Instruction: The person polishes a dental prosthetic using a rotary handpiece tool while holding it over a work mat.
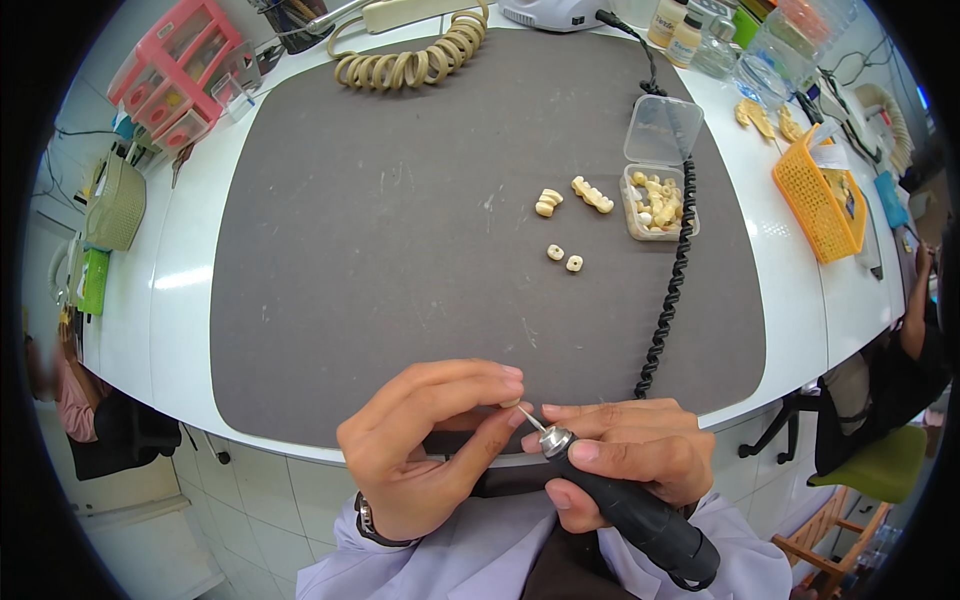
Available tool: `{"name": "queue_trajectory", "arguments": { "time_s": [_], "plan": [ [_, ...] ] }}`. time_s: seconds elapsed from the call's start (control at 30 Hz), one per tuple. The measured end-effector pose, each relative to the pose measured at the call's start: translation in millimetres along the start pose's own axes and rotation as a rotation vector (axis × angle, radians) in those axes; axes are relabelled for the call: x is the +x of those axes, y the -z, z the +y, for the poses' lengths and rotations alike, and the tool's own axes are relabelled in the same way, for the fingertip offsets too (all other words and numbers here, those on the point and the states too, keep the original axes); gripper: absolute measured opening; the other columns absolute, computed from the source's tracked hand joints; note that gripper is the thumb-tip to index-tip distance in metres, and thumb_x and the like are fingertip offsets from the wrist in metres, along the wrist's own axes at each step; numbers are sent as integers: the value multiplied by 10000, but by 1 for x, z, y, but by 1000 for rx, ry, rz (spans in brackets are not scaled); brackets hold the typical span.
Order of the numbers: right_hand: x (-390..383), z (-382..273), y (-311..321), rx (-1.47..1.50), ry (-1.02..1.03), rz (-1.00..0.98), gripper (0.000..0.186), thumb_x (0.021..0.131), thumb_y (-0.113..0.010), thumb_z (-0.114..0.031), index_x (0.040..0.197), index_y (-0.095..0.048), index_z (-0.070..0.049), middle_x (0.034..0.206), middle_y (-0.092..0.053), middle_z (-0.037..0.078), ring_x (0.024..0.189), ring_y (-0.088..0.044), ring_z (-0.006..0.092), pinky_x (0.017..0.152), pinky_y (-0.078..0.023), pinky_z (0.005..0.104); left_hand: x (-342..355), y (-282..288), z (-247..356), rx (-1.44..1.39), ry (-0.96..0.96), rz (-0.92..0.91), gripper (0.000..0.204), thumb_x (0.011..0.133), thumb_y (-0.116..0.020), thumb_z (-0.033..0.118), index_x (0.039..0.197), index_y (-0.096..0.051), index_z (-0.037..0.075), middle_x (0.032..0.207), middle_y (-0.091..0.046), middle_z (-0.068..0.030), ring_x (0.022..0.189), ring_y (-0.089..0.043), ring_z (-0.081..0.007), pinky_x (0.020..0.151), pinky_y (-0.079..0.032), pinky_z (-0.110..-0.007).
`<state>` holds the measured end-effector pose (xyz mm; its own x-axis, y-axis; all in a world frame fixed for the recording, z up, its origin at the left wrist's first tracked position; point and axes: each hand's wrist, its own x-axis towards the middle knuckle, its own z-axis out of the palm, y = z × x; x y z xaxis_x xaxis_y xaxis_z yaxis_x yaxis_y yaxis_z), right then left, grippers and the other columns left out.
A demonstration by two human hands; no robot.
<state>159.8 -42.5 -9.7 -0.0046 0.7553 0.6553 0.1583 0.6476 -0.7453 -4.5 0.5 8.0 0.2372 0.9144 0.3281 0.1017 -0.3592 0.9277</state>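
My right hand (650, 450) is wrapped round a black rotary handpiece (640, 520) with a silver collar. Its thin metal bur (531, 417) points up and to the left. Between the thumb and fingertips of my left hand (415, 440) is a small cream tooth crown (511, 403), mostly hidden by the fingers. The bur's tip meets or nearly meets the crown; I cannot tell which. Farther off on the mat lie two single tooth crowns (565, 258), a short block of joined teeth (548, 203) and a longer one (592, 195).
The grey mat (380, 260) covers much of the white table. An open clear box (655, 205) of tooth pieces stands at right, with a black coiled cord (672, 290) across its edge. An orange basket (820, 195) is farther right, a pink drawer unit (175, 75) far left.
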Motion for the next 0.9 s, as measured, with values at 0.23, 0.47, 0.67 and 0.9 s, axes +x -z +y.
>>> {"name": "queue_trajectory", "arguments": {
  "time_s": [0.23,0.47,0.67,0.9],
  "plan": [
    [-1,1,-3,-38,12,10,376,701,-794,-9,1031,-613,0,659,-646,80,630,-689,233,725,-603,387,-1,1,-5,3,-99,-21,239,704,-685,-165,916,-632,-68,910,-663,-203,731,-697,-197,609,-587,-239],
    [0,1,-3,-43,46,3,366,712,-781,-6,1034,-607,4,663,-646,81,637,-691,235,718,-605,380,-1,1,-5,-1,-125,-42,239,706,-705,-150,919,-634,-69,909,-671,-207,728,-699,-197,619,-592,-246],
    [4,-4,0,-67,21,-58,355,708,-778,-2,1017,-604,1,642,-627,75,677,-698,250,745,-600,395,-2,1,-4,-23,-110,-35,242,708,-714,-143,924,-634,-70,906,-673,-208,732,-700,-199,618,-593,-247],
    [6,-6,4,-62,-9,-71,333,708,-775,-1,988,-594,-13,629,-617,68,845,-711,297,806,-582,425,-3,3,-5,-82,-77,-18,242,719,-718,-140,947,-670,-73,935,-685,-209,778,-713,-220,631,-609,-252]
  ]
}}
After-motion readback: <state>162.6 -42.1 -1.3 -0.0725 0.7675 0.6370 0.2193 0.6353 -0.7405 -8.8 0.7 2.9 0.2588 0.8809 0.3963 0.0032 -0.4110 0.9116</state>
